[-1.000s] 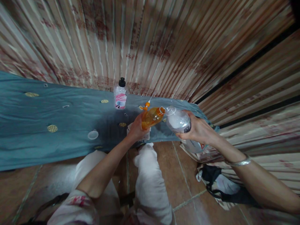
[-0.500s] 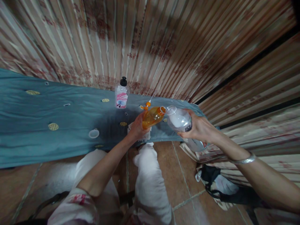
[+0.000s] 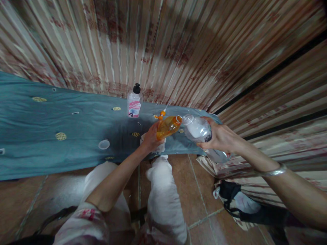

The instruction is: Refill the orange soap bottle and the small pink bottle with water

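My left hand (image 3: 150, 138) grips a small orange bottle (image 3: 167, 126) tilted to the right, its open neck up against the mouth of a clear bottle (image 3: 198, 130) filled with white contents. My right hand (image 3: 221, 137) holds that clear bottle tilted to the left. Both bottles hover just above the blue cloth (image 3: 51, 126). An orange pump cap (image 3: 160, 114) lies on the cloth right behind the orange bottle. A white round lid (image 3: 104, 144) rests on the cloth to the left.
A pink-labelled bottle with a black cap (image 3: 134, 102) stands at the back of the cloth against striped curtains (image 3: 163, 47). My knees in white trousers (image 3: 160, 190) are below, over a brown tiled floor. A dark bag (image 3: 240, 200) lies at the lower right.
Both hands with their bottles have drifted slightly right and up, staying mouth to mouth. The clear bottle is tipped a little more.
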The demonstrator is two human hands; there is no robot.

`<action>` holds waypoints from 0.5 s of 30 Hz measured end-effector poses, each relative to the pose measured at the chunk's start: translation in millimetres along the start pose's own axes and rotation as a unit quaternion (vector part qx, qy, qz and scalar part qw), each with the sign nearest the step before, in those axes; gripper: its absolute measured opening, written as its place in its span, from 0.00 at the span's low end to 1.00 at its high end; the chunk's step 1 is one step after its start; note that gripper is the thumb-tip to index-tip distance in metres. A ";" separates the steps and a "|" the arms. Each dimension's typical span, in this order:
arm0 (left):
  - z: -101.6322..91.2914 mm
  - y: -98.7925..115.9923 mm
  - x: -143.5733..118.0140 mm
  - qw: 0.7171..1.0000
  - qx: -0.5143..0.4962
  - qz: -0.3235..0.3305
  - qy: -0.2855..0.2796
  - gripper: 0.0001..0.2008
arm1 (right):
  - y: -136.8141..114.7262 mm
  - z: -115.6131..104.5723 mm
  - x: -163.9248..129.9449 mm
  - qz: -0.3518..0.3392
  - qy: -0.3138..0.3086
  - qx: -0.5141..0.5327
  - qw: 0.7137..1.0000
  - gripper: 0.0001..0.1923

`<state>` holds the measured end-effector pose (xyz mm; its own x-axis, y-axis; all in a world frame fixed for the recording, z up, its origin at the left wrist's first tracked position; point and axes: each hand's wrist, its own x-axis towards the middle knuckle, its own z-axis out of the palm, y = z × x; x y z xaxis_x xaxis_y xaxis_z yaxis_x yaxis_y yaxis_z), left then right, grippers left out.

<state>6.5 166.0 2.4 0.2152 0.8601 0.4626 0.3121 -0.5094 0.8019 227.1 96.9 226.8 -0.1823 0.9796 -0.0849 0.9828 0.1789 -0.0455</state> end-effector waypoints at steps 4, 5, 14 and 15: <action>0.5 0.5 1.8 1.000 -0.013 0.010 0.001 0.36 | -1.1 -3.8 -0.2 -0.004 0.000 -0.009 1.000 0.47; 0.3 1.2 2.5 1.000 -0.016 0.010 -0.001 0.36 | -2.1 -5.1 -0.6 0.000 -0.008 -0.010 1.000 0.46; -1.4 6.3 5.0 1.000 -0.018 0.000 0.000 0.33 | -11.1 -14.1 -1.3 0.022 -0.049 -0.017 0.998 0.42; -1.5 6.4 4.7 1.000 -0.017 0.000 -0.002 0.33 | -11.8 -14.9 -1.1 0.022 -0.049 -0.017 0.998 0.43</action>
<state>8.1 166.8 10.3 0.2199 0.8597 0.4610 0.2798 -0.5083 0.8144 216.1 95.0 242.3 -0.1399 0.9731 -0.1832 0.9900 0.1411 -0.0069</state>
